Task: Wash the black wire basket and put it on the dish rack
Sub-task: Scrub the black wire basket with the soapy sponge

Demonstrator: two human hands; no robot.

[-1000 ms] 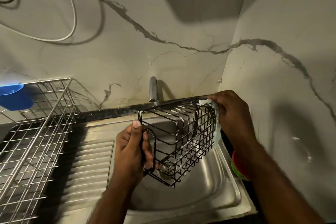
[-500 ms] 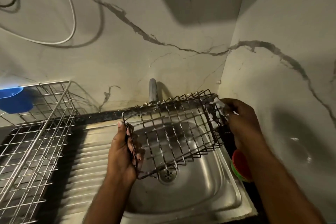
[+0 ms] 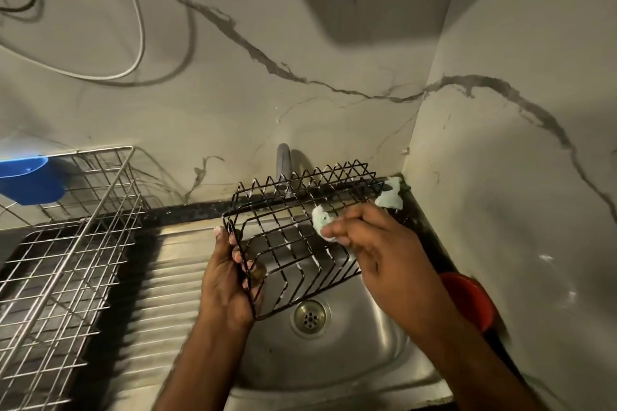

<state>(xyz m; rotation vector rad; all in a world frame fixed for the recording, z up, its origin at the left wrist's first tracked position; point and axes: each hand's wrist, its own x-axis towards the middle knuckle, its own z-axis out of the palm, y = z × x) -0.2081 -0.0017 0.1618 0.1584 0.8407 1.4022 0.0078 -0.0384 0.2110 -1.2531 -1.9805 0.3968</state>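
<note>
Left hand (image 3: 230, 280) grips black wire basket (image 3: 300, 237) w/ curled fingers over sink (image 3: 334, 360) (sudsy), right hand (image 3: 384, 243) pinching pale scrub cloth (image 3: 322, 222) vs its wires.

No text, label, brand, number or sign is being shown legibly anywhere in the view.
</note>
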